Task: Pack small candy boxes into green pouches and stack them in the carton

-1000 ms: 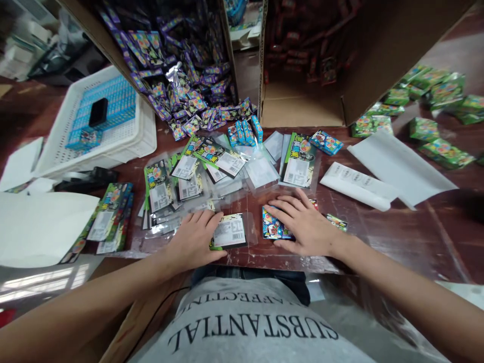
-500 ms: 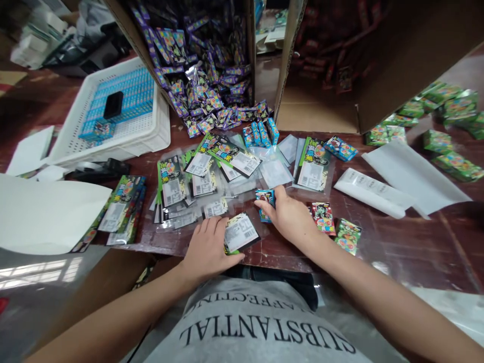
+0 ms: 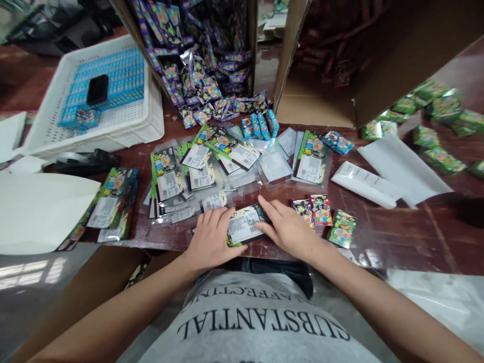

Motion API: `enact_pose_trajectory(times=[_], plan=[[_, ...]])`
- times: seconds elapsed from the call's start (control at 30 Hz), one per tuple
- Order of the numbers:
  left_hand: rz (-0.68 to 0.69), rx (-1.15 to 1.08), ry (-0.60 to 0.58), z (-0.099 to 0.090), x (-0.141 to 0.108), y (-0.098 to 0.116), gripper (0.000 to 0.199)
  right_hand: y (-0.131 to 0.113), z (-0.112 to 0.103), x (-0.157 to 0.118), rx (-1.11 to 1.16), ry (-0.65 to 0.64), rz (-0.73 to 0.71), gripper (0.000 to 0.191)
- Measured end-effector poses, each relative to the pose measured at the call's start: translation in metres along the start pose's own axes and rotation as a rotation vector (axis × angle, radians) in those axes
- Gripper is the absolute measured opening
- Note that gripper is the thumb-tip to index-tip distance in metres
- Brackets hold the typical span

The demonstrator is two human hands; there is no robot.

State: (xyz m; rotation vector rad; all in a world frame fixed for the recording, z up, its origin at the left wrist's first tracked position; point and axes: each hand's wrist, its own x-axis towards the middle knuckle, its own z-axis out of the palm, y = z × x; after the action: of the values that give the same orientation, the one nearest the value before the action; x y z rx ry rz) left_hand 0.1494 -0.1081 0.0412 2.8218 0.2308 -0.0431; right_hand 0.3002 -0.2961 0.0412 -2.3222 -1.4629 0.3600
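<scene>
Hands (image 3: 209, 237) (image 3: 291, 229) on packet (image 3: 242, 226), boxes (image 3: 126, 75) in basket (image 3: 153, 121)

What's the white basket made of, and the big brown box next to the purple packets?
The white basket looks like hard plastic, smooth and a bit shiny, with rows of little holes in it. The brown box seems to be cardboard, dull and plain: you can see wavy layers along its cut edge. The purple packets look shiny, maybe thin card or plastic film.

Narrow gap between cartons (image 3: 317, 108) (upright walls)
</scene>
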Motion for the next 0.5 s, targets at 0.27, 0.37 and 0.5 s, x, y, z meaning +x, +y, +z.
enact_pose_trajectory(times=[0.27,0.37,0.5], plan=[[0.060,-0.004,-0.077,0.001,0.012,-0.001,0.086,0.072,-0.044,-0.046,-0.134,0.069,-0.052,0.119],[0.093,-0.031,-0.096,0.002,0.022,0.004,0.089,0.110,-0.049,-0.051,-0.055,-0.027,-0.121,0.104],[0.126,-0.059,-0.117,0.003,0.031,0.012,0.091,0.118,-0.042,-0.044,0.212,-0.074,-0.243,0.079]])
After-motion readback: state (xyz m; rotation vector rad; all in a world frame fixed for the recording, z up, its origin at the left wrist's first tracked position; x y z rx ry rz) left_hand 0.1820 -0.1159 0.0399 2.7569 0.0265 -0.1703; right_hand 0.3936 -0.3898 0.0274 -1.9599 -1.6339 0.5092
